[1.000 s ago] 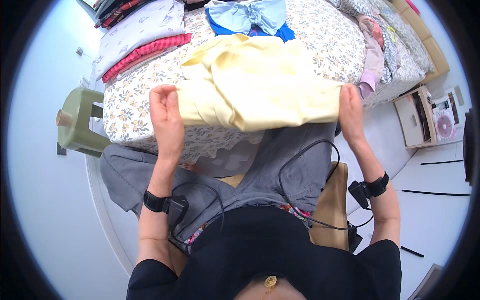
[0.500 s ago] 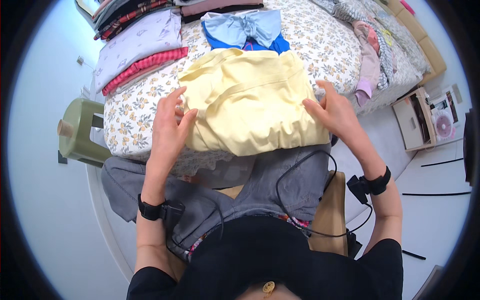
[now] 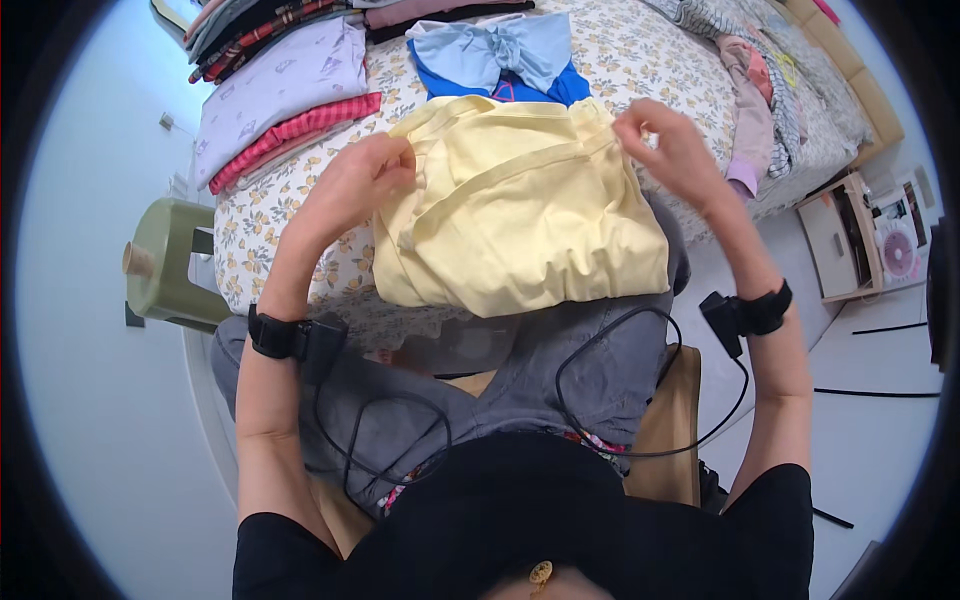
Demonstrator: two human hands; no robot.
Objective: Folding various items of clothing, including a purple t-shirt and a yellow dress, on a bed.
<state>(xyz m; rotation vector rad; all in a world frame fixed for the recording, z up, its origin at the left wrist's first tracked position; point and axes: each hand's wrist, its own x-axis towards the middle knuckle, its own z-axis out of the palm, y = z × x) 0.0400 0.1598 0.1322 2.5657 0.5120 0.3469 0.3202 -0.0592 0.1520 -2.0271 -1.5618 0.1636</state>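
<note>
A pale yellow garment (image 3: pixel 520 230) is spread over the near edge of the bed and hangs toward my knees, with a loose strip lying slantwise across it. At its upper left edge my left hand (image 3: pixel 365 185) is closed, fingers curled in on the cloth. My right hand (image 3: pixel 668 150) pinches the upper right corner between thumb and forefinger. Just beyond it lie a light blue garment with a tied front (image 3: pixel 495 52) and a bright blue garment (image 3: pixel 450 88) under it.
Folded clothes are stacked at the far left, among them a white printed piece (image 3: pixel 290 85) and a red checked one (image 3: pixel 300 135). A green stool (image 3: pixel 165 265) stands left of the bed. Loose clothes (image 3: pixel 750 110) lie at the right. Black cables (image 3: pixel 560 400) run from my wrist straps across my lap.
Both hands have moved farther from me, up to the garment's upper corners, and their open fingers have closed on the cloth. The upper left part of the garment has shifted slightly.
</note>
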